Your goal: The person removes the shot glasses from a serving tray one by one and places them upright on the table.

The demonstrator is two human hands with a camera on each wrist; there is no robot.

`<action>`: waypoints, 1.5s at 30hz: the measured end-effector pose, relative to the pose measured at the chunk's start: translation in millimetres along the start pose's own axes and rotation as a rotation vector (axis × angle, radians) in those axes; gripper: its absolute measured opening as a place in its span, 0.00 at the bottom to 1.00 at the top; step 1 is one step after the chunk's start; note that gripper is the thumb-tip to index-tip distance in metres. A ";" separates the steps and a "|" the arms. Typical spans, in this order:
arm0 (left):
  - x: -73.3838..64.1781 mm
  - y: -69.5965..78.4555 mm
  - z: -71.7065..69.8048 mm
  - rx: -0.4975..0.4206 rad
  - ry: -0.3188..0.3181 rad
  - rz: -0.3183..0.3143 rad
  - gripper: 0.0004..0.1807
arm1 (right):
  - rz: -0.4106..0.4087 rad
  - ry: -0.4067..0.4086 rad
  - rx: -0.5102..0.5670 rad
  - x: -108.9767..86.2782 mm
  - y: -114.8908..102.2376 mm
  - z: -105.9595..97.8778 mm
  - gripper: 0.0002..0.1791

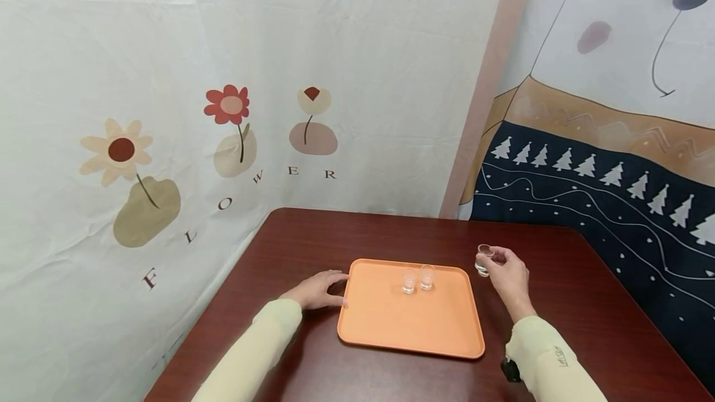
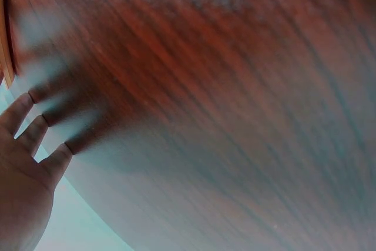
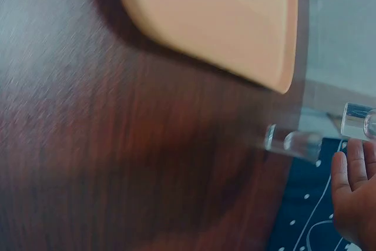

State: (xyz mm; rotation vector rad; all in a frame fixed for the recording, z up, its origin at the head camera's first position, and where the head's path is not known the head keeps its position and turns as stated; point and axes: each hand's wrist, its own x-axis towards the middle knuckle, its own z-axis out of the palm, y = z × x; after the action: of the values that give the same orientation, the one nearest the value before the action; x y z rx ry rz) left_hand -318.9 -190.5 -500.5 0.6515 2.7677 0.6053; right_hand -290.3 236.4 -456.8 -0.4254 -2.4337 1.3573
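Observation:
An orange tray (image 1: pixel 391 321) lies on the table, with two small clear shot glasses, one (image 1: pixel 409 281) beside the other (image 1: pixel 427 278), standing on its far half. My left hand (image 1: pixel 317 290) is at the tray's left rim, fingers spread and fingertips right at the edge. Right of the tray, my right hand (image 1: pixel 511 275) pinches a clear shot glass (image 3: pixel 355 123) between thumb and fingers, above the tabletop. Another shot glass (image 3: pixel 296 143) stands on the table just beneath it; in the head view the two overlap.
The dark red-brown wooden table (image 1: pixel 536 247) reaches back to a white cloth wall (image 1: pixel 380 79) printed with flowers. A navy cloth (image 1: pixel 642 253) with trees hangs along the right side. A small black object (image 1: pixel 511 370) sits at the right sleeve's cuff.

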 end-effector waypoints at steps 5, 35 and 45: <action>-0.8 0.1 0.2 -0.002 0.004 -0.008 0.39 | 0.020 0.016 -0.016 1.1 15.7 -3.4 0.28; 2.0 -0.2 -0.7 -0.013 0.001 0.007 0.40 | 0.065 -0.062 -0.064 -1.4 54.1 7.1 0.31; 2.8 -2.8 -0.1 -0.001 0.000 0.009 0.40 | 0.072 -0.088 0.016 -0.4 41.8 0.8 0.46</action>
State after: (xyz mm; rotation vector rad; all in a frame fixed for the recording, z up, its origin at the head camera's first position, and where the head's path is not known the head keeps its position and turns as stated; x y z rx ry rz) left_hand -322.4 -191.5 -502.0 0.6637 2.7661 0.6088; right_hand -286.0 256.7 -493.1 -0.4635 -2.4985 1.4530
